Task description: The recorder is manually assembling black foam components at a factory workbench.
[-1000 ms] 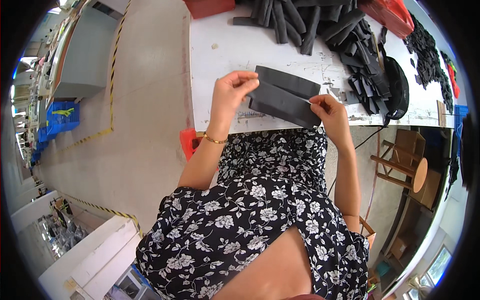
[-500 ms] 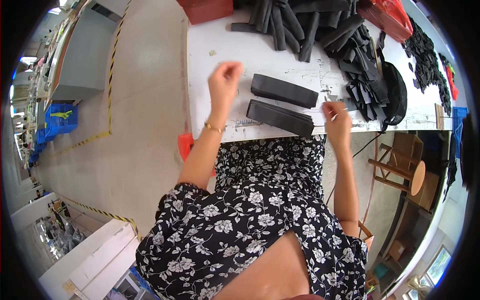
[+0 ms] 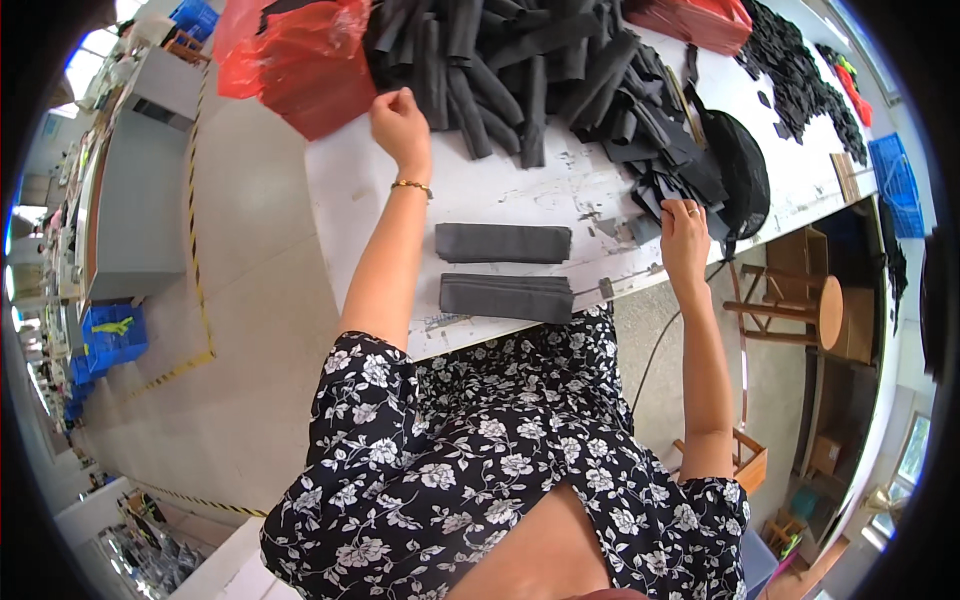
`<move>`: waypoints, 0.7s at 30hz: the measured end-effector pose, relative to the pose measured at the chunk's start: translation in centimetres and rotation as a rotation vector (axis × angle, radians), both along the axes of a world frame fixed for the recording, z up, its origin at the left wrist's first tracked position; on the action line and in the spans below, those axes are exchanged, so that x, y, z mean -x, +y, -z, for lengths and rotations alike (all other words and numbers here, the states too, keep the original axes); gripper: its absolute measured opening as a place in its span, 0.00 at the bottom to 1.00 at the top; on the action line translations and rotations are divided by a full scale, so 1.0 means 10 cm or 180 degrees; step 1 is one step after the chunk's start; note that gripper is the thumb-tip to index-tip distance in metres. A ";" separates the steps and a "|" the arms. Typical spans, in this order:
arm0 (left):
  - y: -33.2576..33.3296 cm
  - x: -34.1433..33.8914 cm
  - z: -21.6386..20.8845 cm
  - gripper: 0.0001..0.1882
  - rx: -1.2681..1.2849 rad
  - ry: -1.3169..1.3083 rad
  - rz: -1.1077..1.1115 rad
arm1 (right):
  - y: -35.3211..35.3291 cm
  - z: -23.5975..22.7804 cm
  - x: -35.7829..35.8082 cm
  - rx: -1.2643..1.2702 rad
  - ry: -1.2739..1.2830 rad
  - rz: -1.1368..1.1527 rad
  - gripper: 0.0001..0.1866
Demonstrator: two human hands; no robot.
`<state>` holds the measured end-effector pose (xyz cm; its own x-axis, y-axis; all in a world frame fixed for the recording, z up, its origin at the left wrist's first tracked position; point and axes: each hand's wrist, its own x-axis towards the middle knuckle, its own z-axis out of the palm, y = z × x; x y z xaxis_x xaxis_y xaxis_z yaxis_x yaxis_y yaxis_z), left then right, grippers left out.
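Note:
My left hand [image 3: 402, 132], fingers curled, is at the left edge of a heap of rolled black strips [image 3: 535, 110], beside a red plastic bag [image 3: 325, 75]. Whatever its fingers may hold is hidden. On the right, my right hand [image 3: 685, 240] pinches at a small flat black piece [image 3: 650, 196] on the edge of a loose pile of such pieces. Between my arms, two neat stacks of flat black strips lie on the white table [image 3: 375, 235]: a farther stack [image 3: 503, 243] and a nearer stack [image 3: 507, 298], roughly parallel and apart.
A black mesh-covered bag [image 3: 738, 170] lies right of the loose pieces. Another red bag [image 3: 700, 22] and many black scraps [image 3: 800, 70] cover the far right. A wooden stool [image 3: 828, 312] stands under the table's right side, with a cable hanging near it.
My left hand has moved forward to the strip heap and red bag. My right hand has gone down to the loose pieces. The view has shifted; the two stacks still lie on the table.

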<state>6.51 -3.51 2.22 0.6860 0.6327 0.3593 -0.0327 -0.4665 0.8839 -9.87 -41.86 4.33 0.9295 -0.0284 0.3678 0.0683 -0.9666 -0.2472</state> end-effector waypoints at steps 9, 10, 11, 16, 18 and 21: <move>0.00 -0.37 0.17 0.16 -0.0157 0.0298 0.0325 | -0.18 -0.02 -0.14 -0.0112 -0.0327 0.0092 0.04; -0.01 -0.35 0.13 0.17 0.0063 0.0394 0.0450 | -0.18 -0.04 -0.19 -0.0139 -0.0382 0.0074 0.04; 0.01 -0.32 0.09 0.16 0.0413 0.0297 0.0541 | -0.17 -0.05 -0.25 -0.0171 -0.0436 0.0048 0.03; 0.02 0.02 -0.16 0.12 0.0985 0.0271 0.0946 | -0.34 -0.07 -0.79 -0.0198 -0.0596 0.0100 0.06; 0.06 0.15 -0.21 0.12 0.1634 -0.0002 0.1270 | -0.30 0.00 -1.03 0.0427 -0.0482 -0.0108 0.10; -0.11 0.45 -0.32 0.13 0.2464 -0.0011 0.1724 | -0.28 0.22 -1.27 0.1194 -0.0151 -0.0126 0.19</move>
<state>1.96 -4.66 5.43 0.9562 0.2916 -0.0248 -0.0761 0.3295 0.9411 2.83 -44.65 2.17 0.9088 0.1521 0.3885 0.1103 -0.9856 0.1278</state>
